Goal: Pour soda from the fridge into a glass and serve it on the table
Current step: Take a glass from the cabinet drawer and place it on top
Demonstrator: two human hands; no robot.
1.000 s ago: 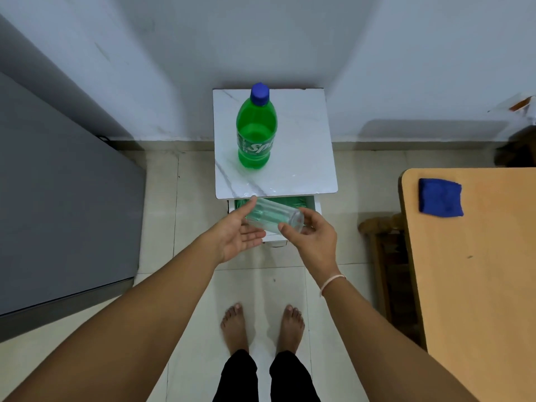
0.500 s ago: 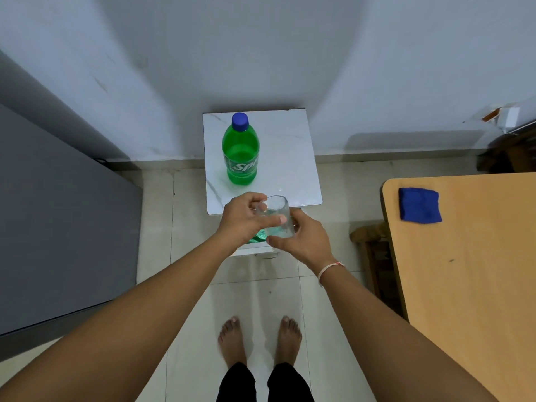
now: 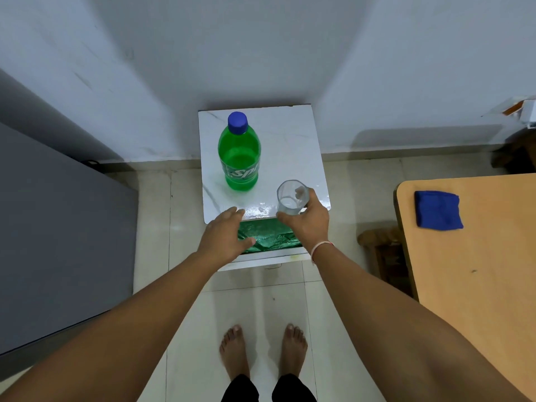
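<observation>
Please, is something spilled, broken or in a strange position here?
Nothing stands out. The green bottle stands upright and capped on the white stand; the right hand holds the empty glass upright at the stand's front edge. The shiny patch near it may be only reflection.

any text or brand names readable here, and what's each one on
"Spr": white letters on the label of the green bottle; the rest of the word wraps out of view.
Smaller print on the same label: too small to read.
Glass, blue cloth, white stand and wooden table: no text visible.
</observation>
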